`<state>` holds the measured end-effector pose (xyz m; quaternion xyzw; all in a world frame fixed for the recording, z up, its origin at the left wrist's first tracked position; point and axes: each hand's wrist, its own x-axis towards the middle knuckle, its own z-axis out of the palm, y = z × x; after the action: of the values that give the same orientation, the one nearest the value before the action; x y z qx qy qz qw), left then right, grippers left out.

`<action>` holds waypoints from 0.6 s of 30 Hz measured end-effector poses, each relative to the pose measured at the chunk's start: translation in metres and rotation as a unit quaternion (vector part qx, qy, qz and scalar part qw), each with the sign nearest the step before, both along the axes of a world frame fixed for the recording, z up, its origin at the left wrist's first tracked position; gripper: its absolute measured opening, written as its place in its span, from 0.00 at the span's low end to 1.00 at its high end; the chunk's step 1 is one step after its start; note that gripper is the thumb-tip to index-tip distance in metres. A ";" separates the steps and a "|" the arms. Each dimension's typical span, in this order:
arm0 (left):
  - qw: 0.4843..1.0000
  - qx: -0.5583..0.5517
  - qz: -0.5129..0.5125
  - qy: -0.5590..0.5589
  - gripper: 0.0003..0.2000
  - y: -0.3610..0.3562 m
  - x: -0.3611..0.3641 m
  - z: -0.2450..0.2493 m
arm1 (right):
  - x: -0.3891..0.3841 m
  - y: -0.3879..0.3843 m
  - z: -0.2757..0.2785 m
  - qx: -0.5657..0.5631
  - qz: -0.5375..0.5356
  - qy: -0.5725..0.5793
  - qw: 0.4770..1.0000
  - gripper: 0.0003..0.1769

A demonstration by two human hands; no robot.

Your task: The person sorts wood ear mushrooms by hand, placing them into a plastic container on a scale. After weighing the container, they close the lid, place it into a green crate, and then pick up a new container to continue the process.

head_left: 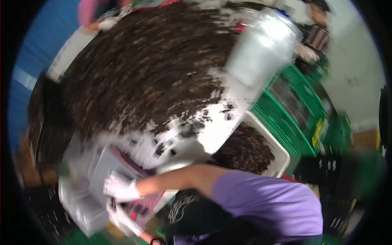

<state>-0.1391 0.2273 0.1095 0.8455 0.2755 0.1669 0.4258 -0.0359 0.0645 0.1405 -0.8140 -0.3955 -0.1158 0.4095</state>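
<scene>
Both of my hands wear white gloves and are close together at the lower left, smeared by motion. My right hand (121,188) reaches across from a purple sleeve, over a grey flat-topped device (107,163). Just below it is my left hand (122,217), with a black band at the wrist. Beside both hands lies a red-patterned panel (150,201) with a dark window and a bright red spot. Blur hides the fingers, and I cannot tell what they grip. Clear plastic packaging (83,206) lies left of my hands.
A heap of dark brown pieces (143,69) covers the white table (218,122). A white-rimmed tub (281,157) of such pieces and green crates (286,110) stand right. Large clear bags (265,45) lie behind. Other people are at the top left (92,16) and top right (316,36).
</scene>
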 end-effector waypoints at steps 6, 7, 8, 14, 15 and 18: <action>0.979 0.176 -0.095 -0.041 0.19 -0.080 0.041 0.045 | 0.004 0.025 -0.066 0.075 0.009 -0.084 0.994 0.36; 0.973 0.191 -0.113 -0.054 0.19 -0.091 0.049 0.050 | 0.015 0.008 -0.066 0.091 -0.030 -0.090 0.991 0.33; 0.968 0.204 -0.134 -0.065 0.19 -0.103 0.056 0.054 | 0.017 -0.010 -0.065 0.105 -0.069 -0.095 0.988 0.30; 0.913 0.211 -0.332 -0.107 0.19 -0.183 0.104 0.064 | 0.007 -0.138 -0.078 0.061 -0.225 0.015 0.972 0.24; 0.901 0.208 -0.366 -0.105 0.19 -0.197 0.110 0.062 | 0.003 -0.156 -0.079 0.059 -0.253 0.016 0.966 0.22; 0.852 0.192 -0.482 -0.076 0.19 -0.234 0.125 0.050 | -0.002 -0.195 -0.092 0.092 -0.375 -0.051 0.921 0.16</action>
<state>-0.0142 -0.0072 0.1591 0.9220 -0.2372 0.0537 0.3013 -0.0380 -0.1306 0.0483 -0.8542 -0.0695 -0.3377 0.3891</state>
